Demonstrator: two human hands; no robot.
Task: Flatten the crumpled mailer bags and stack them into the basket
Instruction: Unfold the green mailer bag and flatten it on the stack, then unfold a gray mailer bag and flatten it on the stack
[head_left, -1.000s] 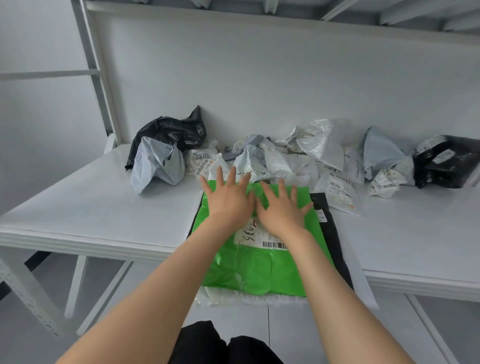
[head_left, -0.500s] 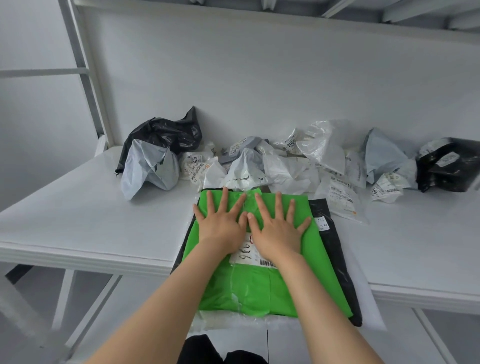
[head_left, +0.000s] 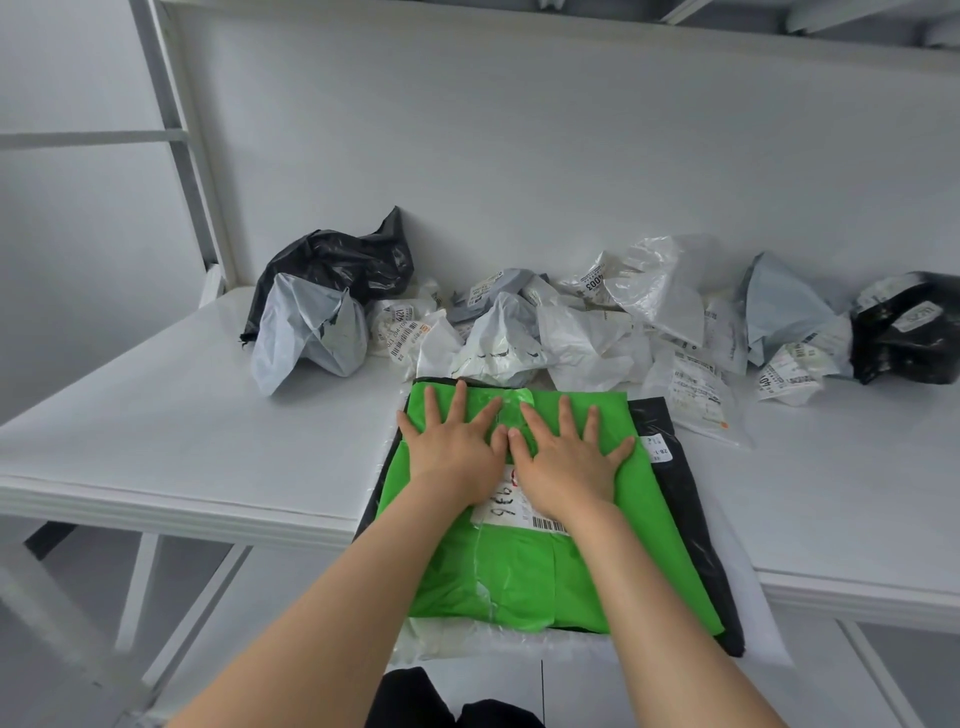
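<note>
Both hands lie flat, side by side, on a bright green mailer bag (head_left: 519, 571) at the front of the white desk (head_left: 182, 431). The left hand (head_left: 452, 452) presses the bag's far left part, its fingers (head_left: 457, 402) straight and spread. The right hand (head_left: 569, 462) presses just beside it with its fingers (head_left: 566, 415) fanned out the same way, and the two thumbs nearly touch at the middle. Neither hand grips anything.

A white shipping label (head_left: 506, 506) with handwriting and a barcode shows on the green bag between the wrists. The green bag lies smoothed on top of a flattened black mailer bag (head_left: 685, 499), whose edge shows along the right side. Under both, a translucent bag (head_left: 467, 642) peeks out at the near end. This stack overhangs the desk's front edge.

Behind it, along the back wall, sits a row of crumpled bags: a black one (head_left: 343, 265) at the far left with a pale grey one (head_left: 306, 332) against it, white ones (head_left: 498, 348) in the middle touching the green bag's far edge, a clear plastic one (head_left: 654, 280), a blue-grey one (head_left: 784, 306), and another black bag (head_left: 909, 332) at the far right.
</note>
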